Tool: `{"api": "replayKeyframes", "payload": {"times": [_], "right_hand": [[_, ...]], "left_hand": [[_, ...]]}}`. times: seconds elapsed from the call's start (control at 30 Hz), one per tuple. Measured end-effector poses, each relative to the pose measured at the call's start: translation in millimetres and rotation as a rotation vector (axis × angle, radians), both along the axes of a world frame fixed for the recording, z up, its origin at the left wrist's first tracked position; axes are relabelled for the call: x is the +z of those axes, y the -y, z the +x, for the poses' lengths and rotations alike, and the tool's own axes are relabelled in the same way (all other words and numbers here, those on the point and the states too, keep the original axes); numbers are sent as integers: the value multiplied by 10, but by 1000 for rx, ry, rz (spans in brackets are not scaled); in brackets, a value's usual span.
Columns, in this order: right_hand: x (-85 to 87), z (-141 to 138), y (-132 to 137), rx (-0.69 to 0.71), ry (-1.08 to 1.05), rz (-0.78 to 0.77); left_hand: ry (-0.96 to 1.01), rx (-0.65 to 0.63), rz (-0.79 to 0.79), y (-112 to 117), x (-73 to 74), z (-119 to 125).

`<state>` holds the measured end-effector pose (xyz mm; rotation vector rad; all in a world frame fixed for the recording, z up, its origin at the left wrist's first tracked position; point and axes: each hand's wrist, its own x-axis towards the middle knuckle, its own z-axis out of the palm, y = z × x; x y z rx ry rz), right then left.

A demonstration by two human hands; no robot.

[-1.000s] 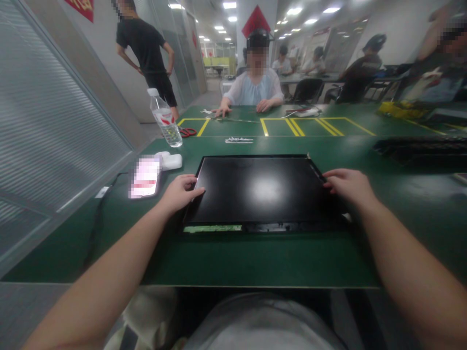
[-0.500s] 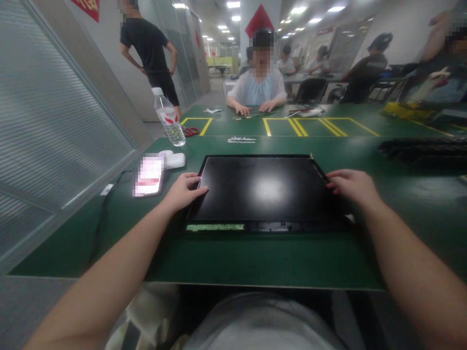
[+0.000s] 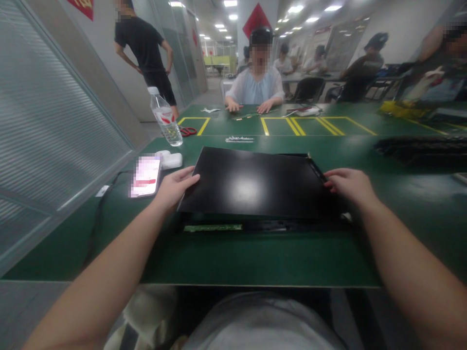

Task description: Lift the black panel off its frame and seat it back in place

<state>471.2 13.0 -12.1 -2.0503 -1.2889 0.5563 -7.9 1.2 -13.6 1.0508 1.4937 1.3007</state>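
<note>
A flat black display panel is tilted in front of me, its left side raised out of the black frame beneath it. My left hand grips the panel's left edge, thumb on the glossy face. At the frame's right edge, my right hand closes its fingers on the rim; whether they also touch the panel is hard to see. A green circuit board strip shows along the frame's near side. Under the panel, the inside of the frame is mostly hidden.
Left on the green table are a lit phone, a white case, a cable and a water bottle. Red-handled scissors lie behind. A person sits opposite; dark parts lie to the right.
My left hand has lifted the panel's left side up out of the frame, so a gap now shows along the near edge. My right hand has stayed at the frame's right rim.
</note>
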Motion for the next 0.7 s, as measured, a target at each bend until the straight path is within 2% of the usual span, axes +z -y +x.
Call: {"api": "replayKeyframes", "payload": {"times": [0.17, 0.53, 0.7], "right_hand": [[48, -38, 15, -6, 2, -18], [53, -61, 40, -15, 1, -5], [37, -39, 22, -6, 25, -6]], "left_hand": [[106, -13, -81, 11, 75, 51], [154, -33, -128, -8, 64, 45], [96, -41, -138, 1, 42, 55]]}}
